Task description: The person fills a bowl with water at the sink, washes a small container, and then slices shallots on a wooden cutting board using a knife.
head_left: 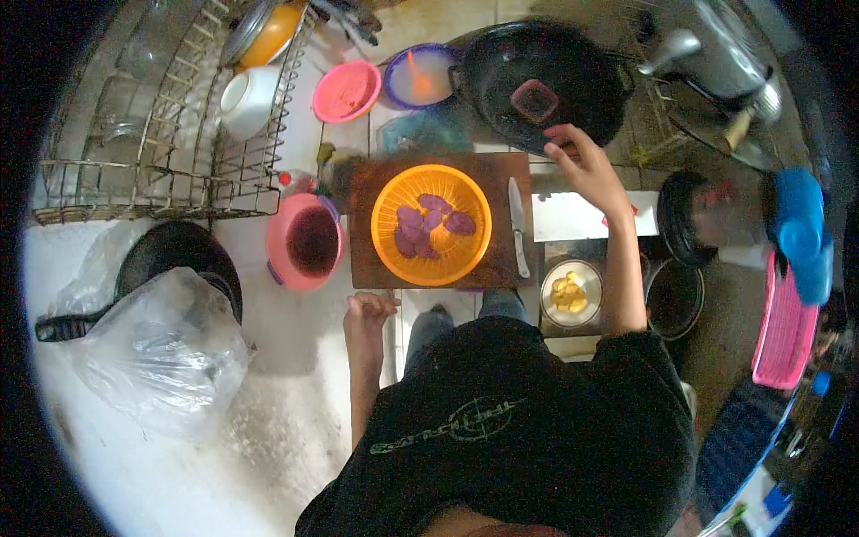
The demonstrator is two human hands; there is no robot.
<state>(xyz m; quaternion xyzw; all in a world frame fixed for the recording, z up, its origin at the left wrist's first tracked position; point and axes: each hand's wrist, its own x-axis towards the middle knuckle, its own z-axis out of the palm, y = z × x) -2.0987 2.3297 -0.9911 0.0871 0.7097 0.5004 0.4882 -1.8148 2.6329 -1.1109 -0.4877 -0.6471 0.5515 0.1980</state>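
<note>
My right hand (582, 168) reaches out to the near right rim of a large black wok (573, 67), fingers apart and nothing visible in them. Inside the wok is a small pinkish square-shaped dish (535, 100). My left hand (369, 307) hangs by the lower left corner of a wooden cutting board (367, 201), its fingers loosely bent and holding nothing. On the board sits an orange plastic basket (383, 192) with several purple slices (420, 228) in it. A knife (518, 224) lies along the board's right side, blade pointing away from me.
A plate (550, 311) of yellow pieces stands right of my body. Left of the board is a pink basin (282, 237) of dark liquid. Further left are a wire rack (242, 174), a black pan (192, 246) and a plastic bag (170, 349). A pink bowl (347, 91) sits behind.
</note>
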